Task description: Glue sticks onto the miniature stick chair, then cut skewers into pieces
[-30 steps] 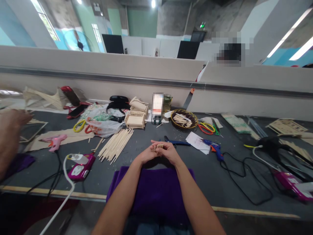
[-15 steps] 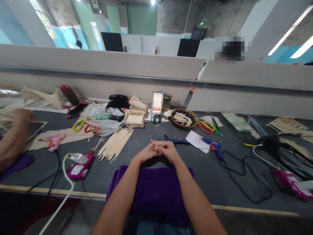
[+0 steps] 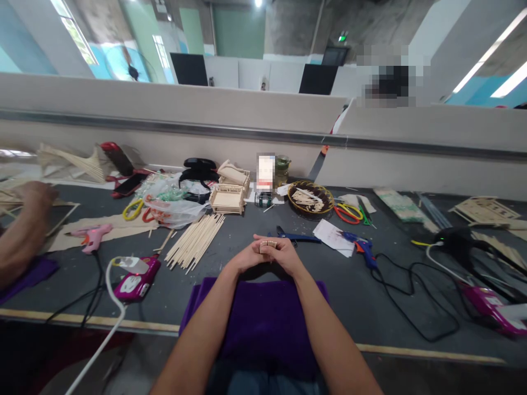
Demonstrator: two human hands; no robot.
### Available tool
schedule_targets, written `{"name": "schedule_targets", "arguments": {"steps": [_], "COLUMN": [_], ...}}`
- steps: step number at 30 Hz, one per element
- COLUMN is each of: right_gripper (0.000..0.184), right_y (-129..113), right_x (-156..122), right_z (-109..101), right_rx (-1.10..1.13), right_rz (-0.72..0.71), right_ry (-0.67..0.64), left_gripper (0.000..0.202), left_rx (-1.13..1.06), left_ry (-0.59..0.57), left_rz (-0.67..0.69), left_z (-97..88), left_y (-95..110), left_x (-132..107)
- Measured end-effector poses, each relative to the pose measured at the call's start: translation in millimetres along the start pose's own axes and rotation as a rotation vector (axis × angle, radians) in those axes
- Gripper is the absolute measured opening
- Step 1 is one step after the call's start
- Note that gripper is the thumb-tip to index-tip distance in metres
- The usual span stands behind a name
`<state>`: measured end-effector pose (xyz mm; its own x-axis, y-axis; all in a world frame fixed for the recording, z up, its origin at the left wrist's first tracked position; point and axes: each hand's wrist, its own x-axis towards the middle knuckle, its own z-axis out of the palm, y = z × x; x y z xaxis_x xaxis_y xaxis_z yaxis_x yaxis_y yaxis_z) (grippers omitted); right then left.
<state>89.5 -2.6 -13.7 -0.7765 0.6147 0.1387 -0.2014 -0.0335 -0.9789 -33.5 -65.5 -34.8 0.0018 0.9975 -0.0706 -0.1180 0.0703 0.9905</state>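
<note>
My left hand (image 3: 250,255) and my right hand (image 3: 285,253) meet in the middle, just above the front part of the dark table. Between them, both hands' fingers are closed on a small bundle of short wooden sticks (image 3: 268,244); its pale ends show over the thumbs, and the rest is hidden in the hands. Under my forearms lies a purple cloth (image 3: 269,318). Beyond my right hand is a blue caliper-like tool (image 3: 300,237). To the left, a spread of long wooden sticks (image 3: 195,241) rests on the table.
A woven basket (image 3: 330,206) with short sticks stands behind, near a small stick-built bed model (image 3: 227,200). Right lie a blue glue gun (image 3: 362,247), white paper (image 3: 332,236) and a cable. Left are a pink glue gun (image 3: 93,237), a magenta power strip (image 3: 138,281) and another person's arm (image 3: 24,236).
My hands stay together at the same place, with the stick bundle turned slightly between the fingers. The other person's hand at the left has shifted slightly.
</note>
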Motion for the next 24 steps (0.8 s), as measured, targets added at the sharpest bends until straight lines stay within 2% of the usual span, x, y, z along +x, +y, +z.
{"name": "schedule_targets", "arguments": {"steps": [9, 17, 24], "right_gripper": [0.03, 0.03, 0.026], "right_y": [5.6, 5.0, -0.6], "right_x": [1.1, 0.5, -2.3], "right_z": [-3.6, -2.8, -2.0], "right_rx": [0.052, -0.025, -0.08], "right_rz": [0.01, -0.033, -0.035], "right_ry": [-0.05, -0.097, -0.118], "left_gripper": [0.03, 0.025, 0.023], "left_rx": [0.071, 0.096, 0.126], "left_ry": [0.016, 0.024, -0.039], "left_rz": [-0.078, -0.032, -0.015], "left_z": [-2.4, -4.3, -3.6], "left_y": [-8.6, -5.8, -2.5], "left_x": [1.6, 0.5, -0.9]}}
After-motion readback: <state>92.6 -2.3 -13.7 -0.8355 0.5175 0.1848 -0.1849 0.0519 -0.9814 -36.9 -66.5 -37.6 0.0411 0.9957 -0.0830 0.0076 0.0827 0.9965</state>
